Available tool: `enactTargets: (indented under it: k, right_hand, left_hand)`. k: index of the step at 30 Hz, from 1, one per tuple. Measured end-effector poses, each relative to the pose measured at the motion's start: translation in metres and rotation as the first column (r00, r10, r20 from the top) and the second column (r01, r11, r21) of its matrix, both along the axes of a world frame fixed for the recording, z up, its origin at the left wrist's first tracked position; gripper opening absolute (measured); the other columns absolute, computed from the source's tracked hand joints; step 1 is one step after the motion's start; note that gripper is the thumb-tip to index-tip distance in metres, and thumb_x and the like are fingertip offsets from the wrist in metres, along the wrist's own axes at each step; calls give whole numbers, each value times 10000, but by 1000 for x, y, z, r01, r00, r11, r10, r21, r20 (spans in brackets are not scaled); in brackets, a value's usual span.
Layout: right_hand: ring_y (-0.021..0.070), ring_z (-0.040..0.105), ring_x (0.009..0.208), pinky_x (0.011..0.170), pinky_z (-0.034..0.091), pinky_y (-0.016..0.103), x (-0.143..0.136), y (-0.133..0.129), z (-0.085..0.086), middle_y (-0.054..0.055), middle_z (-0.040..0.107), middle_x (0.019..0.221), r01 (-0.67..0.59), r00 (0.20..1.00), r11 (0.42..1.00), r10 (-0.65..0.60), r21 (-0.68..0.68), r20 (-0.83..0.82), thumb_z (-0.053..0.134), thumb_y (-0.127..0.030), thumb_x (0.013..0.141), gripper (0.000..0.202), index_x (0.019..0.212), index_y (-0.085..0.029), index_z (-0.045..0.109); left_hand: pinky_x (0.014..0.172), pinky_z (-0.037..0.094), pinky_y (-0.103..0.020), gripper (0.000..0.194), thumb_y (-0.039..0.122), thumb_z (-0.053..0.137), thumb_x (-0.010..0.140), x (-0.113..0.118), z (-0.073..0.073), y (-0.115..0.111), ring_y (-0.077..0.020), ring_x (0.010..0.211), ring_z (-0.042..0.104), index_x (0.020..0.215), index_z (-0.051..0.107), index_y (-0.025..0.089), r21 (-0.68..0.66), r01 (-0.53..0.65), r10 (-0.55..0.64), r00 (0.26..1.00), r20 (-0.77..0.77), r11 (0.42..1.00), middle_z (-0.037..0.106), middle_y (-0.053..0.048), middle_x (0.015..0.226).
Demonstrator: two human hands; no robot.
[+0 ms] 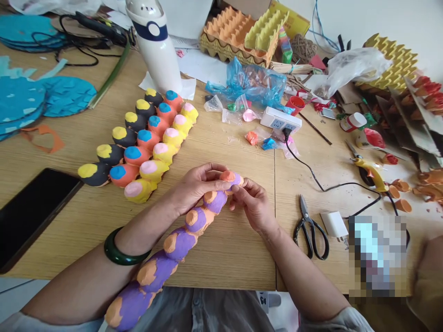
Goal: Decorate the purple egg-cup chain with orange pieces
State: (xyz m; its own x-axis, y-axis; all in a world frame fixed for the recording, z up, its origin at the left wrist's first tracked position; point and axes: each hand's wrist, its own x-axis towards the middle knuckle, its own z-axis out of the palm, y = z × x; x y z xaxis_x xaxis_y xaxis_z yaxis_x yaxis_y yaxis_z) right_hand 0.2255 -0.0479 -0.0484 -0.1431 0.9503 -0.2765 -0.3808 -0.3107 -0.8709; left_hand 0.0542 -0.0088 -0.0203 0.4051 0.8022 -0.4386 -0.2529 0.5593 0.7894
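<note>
A long egg-carton strip (180, 243), orange with purple clay pressed around its bumps, slants from my lap up over the table edge. My left hand (197, 186) is closed around its far end, thumb on top beside a bump with a coral-orange tip. At that same end my right hand (254, 203) has its thumb and fingers pressed against the purple clay on the last bump. Left of my hands lie carton strips covered in clay: black with yellow tips (119, 136), orange with blue tips (144, 140), and yellow with pink tips (165, 150).
Black-handled scissors (308, 230) and a white charger (334, 224) lie to the right. A power strip (281, 121) trails a black cable. A white bottle (157, 50), egg trays (228, 34) and a blue bag (249, 83) stand behind. A dark phone (38, 212) lies left.
</note>
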Motion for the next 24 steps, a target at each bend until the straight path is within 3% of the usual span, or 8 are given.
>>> enactTargets:
  k: [9, 14, 20, 24]
  right_hand:
    - [87, 489, 519, 510, 515, 217, 3, 3, 0, -74, 483, 545, 10, 999, 999, -12, -42, -39, 902, -462, 709, 378, 669, -197, 635]
    - [86, 505, 520, 517, 523, 222, 1, 1, 2, -71, 518, 566, 12, 1000, 1000, -12, -15, -26, 899, -453, 721, 366, 685, -198, 640]
    - [93, 587, 537, 541, 533, 232, -1, -2, 2, -30, 673, 670, 35, 998, 999, -37, 41, 58, 877, -449, 753, 345, 714, -199, 643]
    - [93, 595, 539, 535, 532, 231, -1, -2, 1, -26, 683, 684, 29, 997, 999, -31, 44, 64, 869, -455, 765, 341, 722, -201, 647]
  left_hand:
    - [702, 557, -233, 339, 253, 858, 752, -9, -5, 4, -175, 899, 715, 1066, 734, 279, -17, 100, -98, 990, 101, 995, 761, -11, 1074]
    - [744, 558, -235, 318, 285, 897, 744, -8, -8, 4, -166, 899, 716, 1020, 743, 252, 27, 64, -66, 994, 84, 998, 770, -16, 1033]
    - [681, 538, -269, 365, 383, 917, 716, -2, -3, 0, -207, 886, 722, 994, 727, 244, 140, 43, -27, 993, -112, 989, 784, -46, 991]
    - [678, 538, -273, 354, 363, 912, 710, -3, -4, 0, -222, 902, 726, 983, 720, 249, 147, 36, -22, 995, -100, 989, 790, -46, 1010]
